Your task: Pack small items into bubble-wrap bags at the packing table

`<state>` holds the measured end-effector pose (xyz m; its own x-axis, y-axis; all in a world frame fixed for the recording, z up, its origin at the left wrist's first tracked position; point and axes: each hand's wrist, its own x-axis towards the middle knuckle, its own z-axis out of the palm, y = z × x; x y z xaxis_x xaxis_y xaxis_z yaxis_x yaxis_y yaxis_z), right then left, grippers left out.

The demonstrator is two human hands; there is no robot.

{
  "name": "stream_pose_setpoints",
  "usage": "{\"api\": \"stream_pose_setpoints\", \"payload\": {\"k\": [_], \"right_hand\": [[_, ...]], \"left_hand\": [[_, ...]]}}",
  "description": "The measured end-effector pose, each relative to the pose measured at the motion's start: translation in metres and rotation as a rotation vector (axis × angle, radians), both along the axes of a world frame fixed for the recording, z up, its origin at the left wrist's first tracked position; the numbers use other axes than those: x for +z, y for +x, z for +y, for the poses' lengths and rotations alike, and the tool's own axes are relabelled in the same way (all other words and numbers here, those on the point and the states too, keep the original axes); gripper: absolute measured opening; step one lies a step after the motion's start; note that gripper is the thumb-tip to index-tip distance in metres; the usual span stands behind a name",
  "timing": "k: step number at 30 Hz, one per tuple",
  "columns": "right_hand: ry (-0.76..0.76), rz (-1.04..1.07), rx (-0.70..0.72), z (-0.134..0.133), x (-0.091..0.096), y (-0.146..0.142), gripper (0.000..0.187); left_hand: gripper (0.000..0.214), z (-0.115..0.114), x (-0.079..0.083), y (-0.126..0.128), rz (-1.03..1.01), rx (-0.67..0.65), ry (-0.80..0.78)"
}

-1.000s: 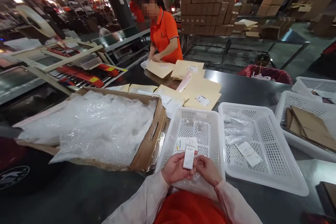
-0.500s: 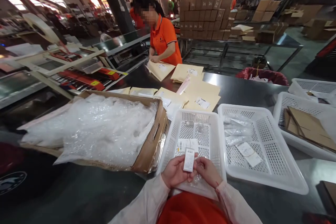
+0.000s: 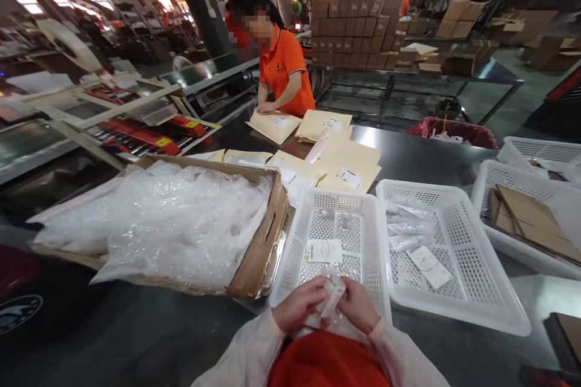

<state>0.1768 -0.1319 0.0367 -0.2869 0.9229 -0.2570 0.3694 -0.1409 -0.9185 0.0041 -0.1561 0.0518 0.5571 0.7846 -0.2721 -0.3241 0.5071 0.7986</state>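
My left hand (image 3: 297, 307) and my right hand (image 3: 358, 305) meet over the near rim of a white perforated basket (image 3: 372, 236). Both are closed on a small clear plastic bag with a white label card (image 3: 330, 297), held tilted between the fingers. Inside that basket lies another white label card (image 3: 323, 251) and a few small clear packets. A second white basket (image 3: 472, 290) to the right holds several clear packets and a white tag (image 3: 429, 266).
A cardboard box full of bubble-wrap bags (image 3: 181, 224) stands at the left. Yellow padded envelopes (image 3: 345, 160) cover the dark table beyond. A person in an orange shirt (image 3: 284, 60) handles envelopes across the table. More white baskets (image 3: 531, 217) with brown cardboard sit at the right.
The label card stood upright in my fingers before; now it is lowered and tilted into the clear bag, with both hands drawn closer to my body.
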Motion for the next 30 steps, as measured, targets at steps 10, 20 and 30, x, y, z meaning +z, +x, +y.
{"api": "stream_pose_setpoints", "payload": {"k": [10,20,30], "right_hand": [[-0.221,0.035,0.249,0.005,-0.023,-0.003,0.035],[0.239,-0.733,0.396,0.124,-0.047,-0.021,0.057],[0.113,-1.008,0.451,0.094,-0.068,-0.009,0.033]], "left_hand": [[0.037,-0.044,-0.003,-0.029,0.798,-0.117,0.400],[0.037,-0.049,-0.004,-0.028,0.911,-0.134,0.351],[0.041,-0.049,-0.016,-0.039,0.829,-0.106,0.311]]}}
